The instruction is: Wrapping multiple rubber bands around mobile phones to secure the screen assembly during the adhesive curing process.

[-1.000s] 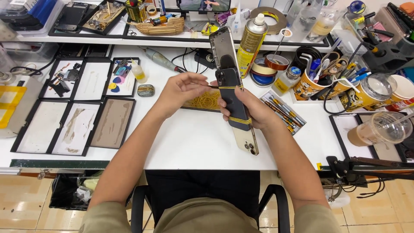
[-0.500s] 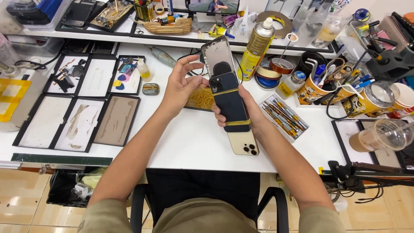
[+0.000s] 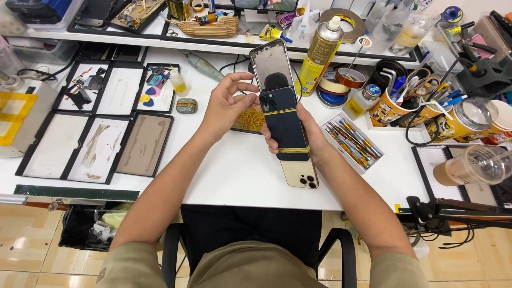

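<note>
You hold a stack of phones above the white worktop [image 3: 240,176]: a dark blue phone [image 3: 284,128] lies on top, back up, bound by two yellow rubber bands [image 3: 292,150] to a gold phone [image 3: 300,173] that sticks out below it, toward you, with its camera lenses showing. A silver phone housing [image 3: 272,64] stands out past the top of the stack, its inner side up, with a dark round pad in it. Your right hand [image 3: 312,141] grips the stack from beneath and from the side, fingers wrapped round its left edge. Your left hand [image 3: 226,106] is closed lightly at the upper left corner of the dark blue phone, thumb and fingertips pinched at the top band.

Just behind your hands a shallow tray [image 3: 246,121] holds a heap of yellow rubber bands, mostly hidden by your left hand. To the right a clear box [image 3: 352,141] holds screwdrivers. A yellow spray can [image 3: 319,53] stands behind the housing, beside rolls of tape [image 3: 336,85]. Paper cups [image 3: 386,106] hold tools. Black-edged trays [image 3: 93,144] lie to the left, some with small parts too fine to tell.
</note>
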